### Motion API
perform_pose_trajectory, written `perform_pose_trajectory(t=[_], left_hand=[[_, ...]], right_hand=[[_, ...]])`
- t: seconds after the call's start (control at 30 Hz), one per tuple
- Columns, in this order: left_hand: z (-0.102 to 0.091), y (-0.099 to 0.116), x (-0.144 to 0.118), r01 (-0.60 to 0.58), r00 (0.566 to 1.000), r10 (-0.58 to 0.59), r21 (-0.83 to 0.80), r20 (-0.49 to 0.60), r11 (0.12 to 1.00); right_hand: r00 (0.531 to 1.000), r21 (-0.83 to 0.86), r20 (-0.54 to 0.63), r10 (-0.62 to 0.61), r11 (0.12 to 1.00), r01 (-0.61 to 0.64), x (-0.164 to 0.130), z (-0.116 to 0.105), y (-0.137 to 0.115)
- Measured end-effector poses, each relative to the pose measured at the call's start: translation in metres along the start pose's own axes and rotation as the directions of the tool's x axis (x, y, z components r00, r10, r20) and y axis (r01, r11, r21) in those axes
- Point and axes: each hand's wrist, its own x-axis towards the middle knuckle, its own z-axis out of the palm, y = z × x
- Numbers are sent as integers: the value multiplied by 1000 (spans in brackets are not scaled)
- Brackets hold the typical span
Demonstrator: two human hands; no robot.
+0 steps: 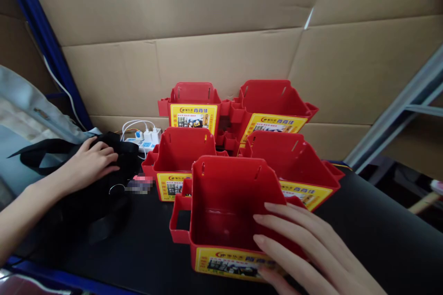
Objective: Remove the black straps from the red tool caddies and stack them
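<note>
My right hand [304,249] lies on the front right rim of the nearest red plastic bin [221,207], fingers spread over its edge and its yellow label [228,265]. The bin is empty and stands on the black tabletop [374,235]. My left hand [92,161] rests palm down on a black bag [97,193] at the left, fingers slightly curled over the fabric. Several more red bins stand behind the near one: one at centre left [180,156], one at right [297,166], and two at the back [195,101] [273,106].
A white power strip [145,140] with plugged chargers and cables lies behind the bag. Cardboard sheets [221,32] wall off the back. A blue shelf post [44,41] rises at the left, a grey metal frame [398,110] at the right.
</note>
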Motion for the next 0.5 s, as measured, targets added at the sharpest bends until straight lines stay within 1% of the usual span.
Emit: perform_pose_trajectory(t=[0.03,0.07,0.1,0.13,0.17,0.2,0.23,0.27,0.3,0.33,0.37,0.4,0.43,0.47,0.5], left_hand=[[-11,-5,3,27,1000,-27,-43,-15,999],[-26,-6,7,84,994,-91,-92,-65,992],[-45,-4,14,155,974,-178,-158,-138,975],[-66,1,21,248,920,-304,-233,-249,940],[-88,11,31,298,846,-399,-307,-355,904],[-109,24,42,267,801,-438,-412,-407,871],[-129,40,54,180,785,-451,-540,-424,822],[-146,58,67,72,795,-435,-646,-423,760],[-159,77,81,-45,870,-307,-684,-385,728],[-169,96,95,-164,931,-126,-700,-342,695],[-174,113,108,-262,939,9,-700,-343,664],[-177,128,120,-342,919,64,-703,-390,624],[-176,139,131,-364,916,97,-708,-389,605],[-174,147,139,-367,914,83,-721,-398,587],[-170,153,144,-341,921,44,-748,-387,570]], right_hand=[[1000,26,1,16,1000,-16,5,-3,2],[1000,54,-7,30,998,-30,12,-7,4],[999,84,-8,51,995,-50,21,-10,6],[997,114,-19,72,991,-69,31,-13,8],[995,145,-31,96,985,-90,44,-15,10],[991,175,-39,127,977,-118,57,-17,13],[985,207,-46,164,967,-151,70,-17,15],[978,240,-54,202,953,-183,83,-17,18],[970,273,-63,236,939,-211,96,-16,21],[963,305,-82,258,926,-222,106,-14,25],[958,337,-91,272,914,-227,115,-12,30],[955,368,-95,280,902,-227,122,-10,35],[954,395,-85,286,889,-232,126,-8,41],[954,416,-60,295,876,-245,128,-5,47],[952,430,-26,306,863,-265,129,-3,54]])
